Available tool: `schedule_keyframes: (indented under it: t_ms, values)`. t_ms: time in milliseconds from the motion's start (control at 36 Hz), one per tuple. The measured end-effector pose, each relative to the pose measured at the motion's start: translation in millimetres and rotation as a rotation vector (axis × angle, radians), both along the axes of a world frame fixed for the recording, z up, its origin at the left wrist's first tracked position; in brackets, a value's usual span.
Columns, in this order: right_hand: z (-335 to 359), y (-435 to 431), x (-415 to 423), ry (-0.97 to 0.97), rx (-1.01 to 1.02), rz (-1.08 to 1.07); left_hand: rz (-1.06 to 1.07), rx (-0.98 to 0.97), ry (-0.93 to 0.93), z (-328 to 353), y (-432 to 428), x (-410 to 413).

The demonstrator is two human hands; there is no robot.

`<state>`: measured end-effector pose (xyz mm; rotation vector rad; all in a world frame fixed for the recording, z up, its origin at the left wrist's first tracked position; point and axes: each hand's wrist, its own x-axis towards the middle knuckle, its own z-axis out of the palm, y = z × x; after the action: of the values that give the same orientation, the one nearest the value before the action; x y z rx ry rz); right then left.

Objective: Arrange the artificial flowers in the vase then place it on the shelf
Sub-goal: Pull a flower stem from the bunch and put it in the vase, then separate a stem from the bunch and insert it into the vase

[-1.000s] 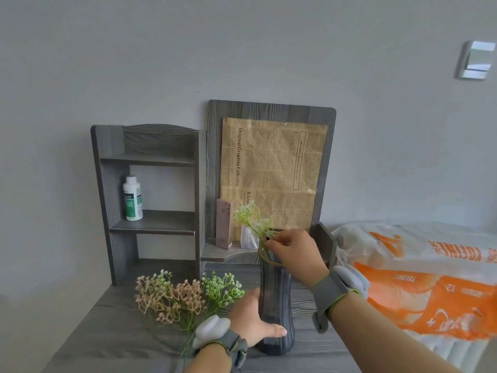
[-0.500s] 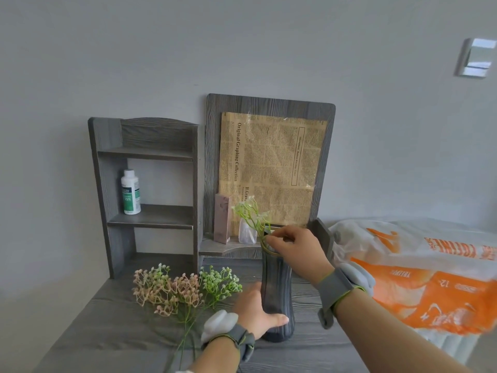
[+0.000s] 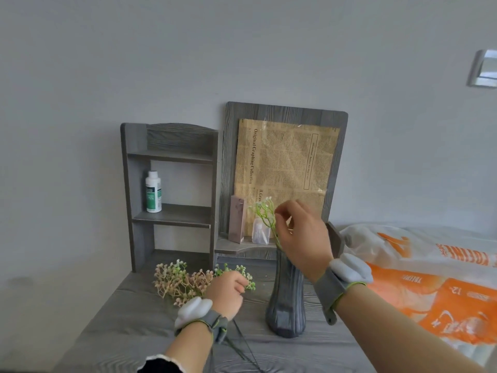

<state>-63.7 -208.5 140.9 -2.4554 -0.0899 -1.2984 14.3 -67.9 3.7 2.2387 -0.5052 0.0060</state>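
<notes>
Right hand (image 3: 301,238) pinches sprig (image 3: 265,216) in vase (image 3: 286,300); left hand (image 3: 227,294) (curled) grips loose flowers (image 3: 180,281) — tabletop.

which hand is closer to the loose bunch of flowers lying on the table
Left. The left hand is right at the loose flowers; the right hand is above the vase, beside its green sprig.
</notes>
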Motion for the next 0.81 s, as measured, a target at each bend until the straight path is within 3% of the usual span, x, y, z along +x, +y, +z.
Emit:
schedule_keyframes:
  t_ms: [250,417,500,806]
  values:
    - [-25.1,52.0,17.5,0.165,-0.029,0.219,0.18,-0.103,-0.017,-13.0,70.8,27.1]
    - [-67.0,71.5,40.8,0.424,0.024,0.199,0.303,-0.102,-0.019,-33.4,99.7,21.0]
    - [-90.9,78.9,49.1,0.579,0.033,0.168,0.252,-0.201,0.07,-43.8,101.1,16.8]
    - [-152.2,101.9,58.7,1.008,0.032,0.059,0.238,-0.184,0.093,-58.2,88.8,15.5]
